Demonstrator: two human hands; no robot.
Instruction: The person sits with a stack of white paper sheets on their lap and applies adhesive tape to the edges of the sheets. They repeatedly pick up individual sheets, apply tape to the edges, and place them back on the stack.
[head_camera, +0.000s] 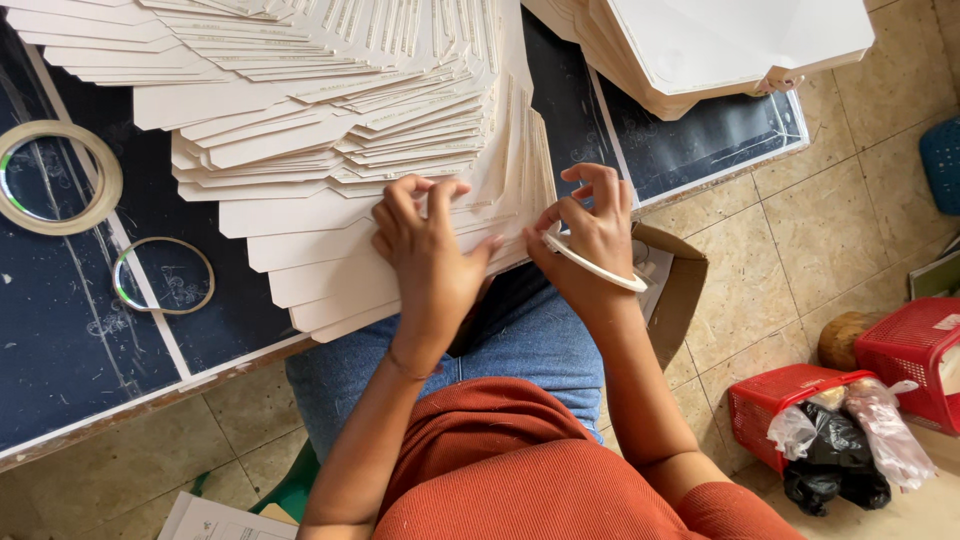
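A large fanned pile of cream card sheets (330, 130) lies on a dark table (70, 340). My left hand (428, 250) rests fingers-down on the near edge of the pile, pressing the lowest sheets. My right hand (592, 235) pinches the right edge of the same pile with thumb and fingers, and a thin white tape ring (600, 268) hangs under its palm. Both hands are close together, just past my knees in blue jeans.
Two tape rolls lie on the table's left: a wide one (55, 178) and a thin one (163, 275). A second card stack (710, 50) sits at the back right. A cardboard box (675, 285), red baskets (905, 350) and bags (835, 455) stand on the tiled floor.
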